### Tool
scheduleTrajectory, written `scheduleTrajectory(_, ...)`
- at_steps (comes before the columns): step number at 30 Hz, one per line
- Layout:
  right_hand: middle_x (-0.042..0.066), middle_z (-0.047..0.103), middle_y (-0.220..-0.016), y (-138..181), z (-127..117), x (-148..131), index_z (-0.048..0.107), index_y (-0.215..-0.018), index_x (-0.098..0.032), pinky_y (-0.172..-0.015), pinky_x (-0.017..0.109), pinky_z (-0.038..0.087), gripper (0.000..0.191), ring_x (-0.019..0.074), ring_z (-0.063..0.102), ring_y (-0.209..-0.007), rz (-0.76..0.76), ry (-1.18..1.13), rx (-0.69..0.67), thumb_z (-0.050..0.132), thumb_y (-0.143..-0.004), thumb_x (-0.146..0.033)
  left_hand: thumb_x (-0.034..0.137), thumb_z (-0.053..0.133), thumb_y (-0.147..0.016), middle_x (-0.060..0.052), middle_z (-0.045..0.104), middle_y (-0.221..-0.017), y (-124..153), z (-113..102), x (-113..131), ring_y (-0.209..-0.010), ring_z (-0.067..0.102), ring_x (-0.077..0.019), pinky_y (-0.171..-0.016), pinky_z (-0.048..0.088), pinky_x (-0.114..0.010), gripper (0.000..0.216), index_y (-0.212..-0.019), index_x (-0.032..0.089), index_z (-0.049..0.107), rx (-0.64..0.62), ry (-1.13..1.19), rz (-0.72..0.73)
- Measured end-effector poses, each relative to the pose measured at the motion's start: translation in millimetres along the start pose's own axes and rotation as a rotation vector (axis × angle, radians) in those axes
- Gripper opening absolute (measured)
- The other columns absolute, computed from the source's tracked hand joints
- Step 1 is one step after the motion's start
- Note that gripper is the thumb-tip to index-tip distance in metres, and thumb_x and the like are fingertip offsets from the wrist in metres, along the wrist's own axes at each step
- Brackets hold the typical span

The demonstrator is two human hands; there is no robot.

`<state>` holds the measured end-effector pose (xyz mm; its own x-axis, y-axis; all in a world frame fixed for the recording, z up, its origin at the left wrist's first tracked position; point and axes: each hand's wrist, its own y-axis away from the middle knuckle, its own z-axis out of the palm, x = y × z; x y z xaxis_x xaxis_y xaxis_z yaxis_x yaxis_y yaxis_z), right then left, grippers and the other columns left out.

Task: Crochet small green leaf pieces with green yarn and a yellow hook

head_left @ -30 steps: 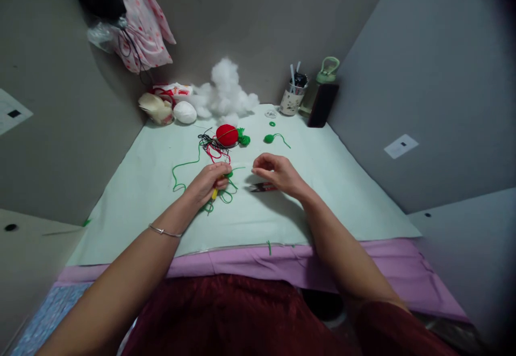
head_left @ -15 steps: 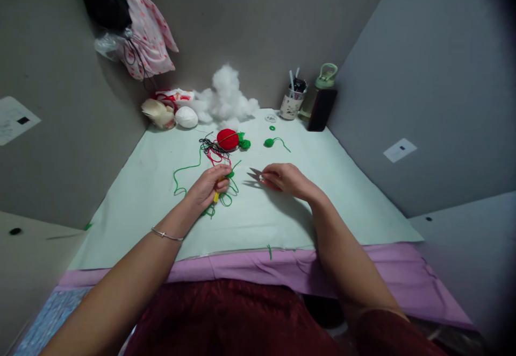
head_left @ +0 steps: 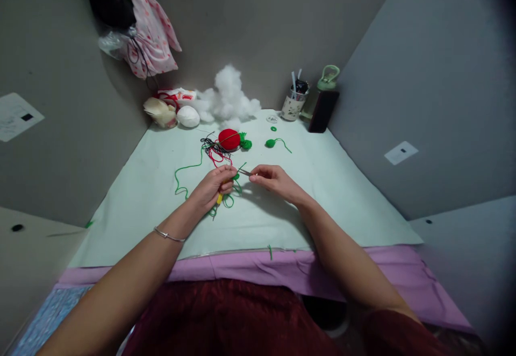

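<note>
Pinched in my left hand [head_left: 214,185] is a small green crochet piece [head_left: 236,176], with a short yarn tail sticking up past the fingertips. A yellow handle [head_left: 220,199], probably of a crochet hook, juts out below the same fingers. My right hand [head_left: 274,180] is closed around a pair of scissors [head_left: 244,172]; the blades point left, at the green yarn by my left fingertips. Whether they touch the yarn I cannot tell. Loose green yarn [head_left: 228,201] curls under and left of my left hand.
Behind my hands lie a red ball [head_left: 229,139] with green bits, tangled black yarn [head_left: 209,145] and a green crocheted ball [head_left: 270,143]. White stuffing [head_left: 231,95], a white egg shape [head_left: 188,116], a pen cup [head_left: 293,104], a bottle [head_left: 327,79] and a phone [head_left: 323,111] stand along the back.
My right hand has moved left with the scissors, whose blades now reach the green yarn and look closer together. My left hand still grips the crochet piece.
</note>
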<state>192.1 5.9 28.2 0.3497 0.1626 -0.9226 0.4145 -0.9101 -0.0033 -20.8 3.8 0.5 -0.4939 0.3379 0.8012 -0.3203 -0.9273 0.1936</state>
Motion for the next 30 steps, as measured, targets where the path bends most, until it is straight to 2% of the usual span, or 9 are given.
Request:
scheduleTrajectory(6,-0.004,0.051,-0.063,-1,3,1,0.070,-0.078,-0.017,-0.058,0.028,0.029,0.040,0.0112,0.041,-0.061,0.011,-0.036,0.048,0.075,-0.079,-0.057,0.016,0.087,-0.067,0.009,0.045,-0.062,0,1,-2,-0.043,0.032,-0.0002,-0.043,0.022,-0.015,0.029,-0.082,0.013,0.062,-0.036,-0.009,-0.013)
scheduleTrajectory(11,-0.004,0.052,-0.065,-5,-1,9,0.068,-0.080,-0.019,-0.060,0.028,0.034,0.037,0.0132,0.044,-0.063,0.036,-0.066,0.248,0.074,-0.080,-0.056,0.017,0.086,-0.069,0.008,0.046,-0.064,1,1,-1,-0.044,0.034,-0.0001,-0.044,0.023,-0.015,0.027,-0.083,0.012,0.063,-0.035,-0.010,-0.009)
scheduleTrajectory(13,0.000,0.060,-0.076,-7,-3,14,0.069,-0.085,-0.020,-0.066,0.030,0.041,0.032,0.0168,0.053,-0.075,0.032,-0.089,0.359,0.078,-0.077,-0.049,0.017,0.086,-0.069,0.007,0.047,-0.064,1,0,-1,-0.044,0.034,-0.0002,-0.043,0.023,-0.015,0.027,-0.085,0.011,0.065,-0.031,-0.010,-0.006)
scheduleTrajectory(16,0.007,0.069,-0.111,-9,-7,17,0.071,-0.098,-0.022,-0.083,0.033,0.049,0.033,0.0224,0.059,-0.105,0.005,-0.169,0.459,0.082,-0.071,-0.038,0.017,0.086,-0.068,0.008,0.045,-0.062,1,0,-1,-0.044,0.033,-0.0006,-0.043,0.022,-0.015,0.026,-0.087,0.010,0.069,-0.028,-0.012,-0.006)
scheduleTrajectory(18,0.008,0.072,-0.115,-9,-9,16,0.073,-0.101,-0.022,-0.087,0.034,0.051,0.034,0.0224,0.062,-0.107,0.012,-0.263,0.424,0.081,-0.072,-0.038,0.017,0.085,-0.068,0.008,0.044,-0.061,1,1,0,-0.044,0.033,-0.0007,-0.043,0.022,-0.014,0.025,-0.086,0.010,0.069,-0.029,-0.013,-0.007)
scheduleTrajectory(21,0.007,0.077,-0.096,-8,-11,14,0.077,-0.095,-0.020,-0.081,0.034,0.054,0.032,0.0195,0.068,-0.090,0.065,-0.417,0.301,0.083,-0.070,-0.039,0.017,0.085,-0.068,0.007,0.046,-0.063,1,1,-1,-0.044,0.033,-0.0003,-0.043,0.023,-0.014,0.024,-0.084,0.010,0.069,-0.029,-0.011,-0.004)
scheduleTrajectory(23,0.006,0.078,-0.092,-8,-11,14,0.079,-0.092,-0.020,-0.080,0.033,0.055,0.033,0.0179,0.069,-0.086,0.097,-0.502,0.244,0.088,-0.066,-0.038,0.017,0.085,-0.068,0.007,0.046,-0.064,1,0,-1,-0.044,0.033,-0.0001,-0.043,0.023,-0.014,0.024,-0.085,0.010,0.069,-0.030,-0.008,-0.001)
scheduleTrajectory(30,0.001,0.077,-0.087,-9,-8,15,0.081,-0.087,-0.022,-0.081,0.030,0.054,0.031,0.0125,0.068,-0.082,0.149,-0.667,0.169,0.095,-0.062,-0.034,0.018,0.086,-0.069,0.007,0.047,-0.063,0,-2,-2,-0.045,0.033,0.0002,-0.043,0.024,-0.013,0.025,-0.087,0.008,0.071,-0.037,-0.003,0.004)
